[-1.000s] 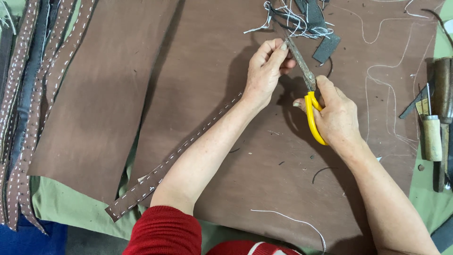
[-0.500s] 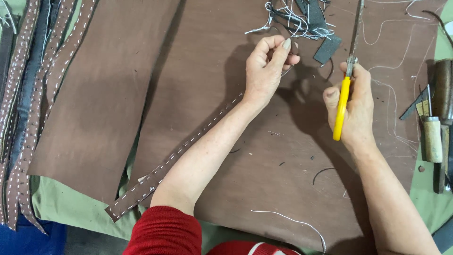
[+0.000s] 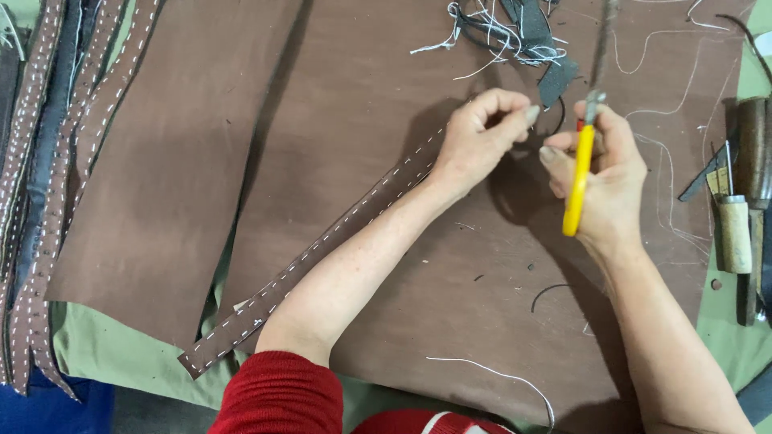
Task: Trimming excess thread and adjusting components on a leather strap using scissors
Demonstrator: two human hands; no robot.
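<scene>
My left hand (image 3: pixel 478 141) pinches the end of the stitched strap (image 3: pixel 322 249) lying across the brown leather (image 3: pixel 354 96), while my right hand (image 3: pixel 603 181) grips yellow-handled scissors (image 3: pixel 581 173), blades pointing away, clear of the strap.

I find no packages, labels, signs or screens anywhere on the work surface in this view.

Strap (image 3: pixel 322 249) end hidden under left hand (image 3: pixel 478 141), scissors (image 3: pixel 587 137) blades blurred, tools (image 3: pixel 736 217) cut off at right edge
</scene>
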